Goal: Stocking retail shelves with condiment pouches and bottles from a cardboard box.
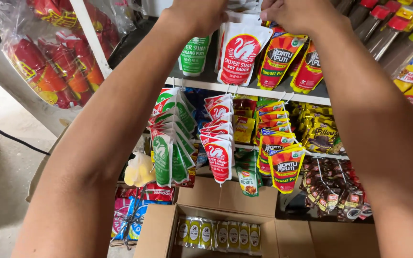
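Observation:
Both my arms reach up to the top of a shop display. My left hand [201, 14] and my right hand [295, 13] pinch the top edge of a red and white sauce pouch [242, 55], which hangs between them against the rack. Beside that pouch hang a green and white pouch [193, 55] on the left and orange-red pouches [278, 59] on the right. Where the pouch's top meets its hook lies above the frame, out of sight.
A white rail [264, 91] carries rows of hanging pouches: green [170, 138], red [218, 143] and orange [280, 153]. Dark snack packets [335, 186] hang at right. An open cardboard box [168, 224] of small cans [218, 235] sits below. Red bagged goods [48, 67] hang at left.

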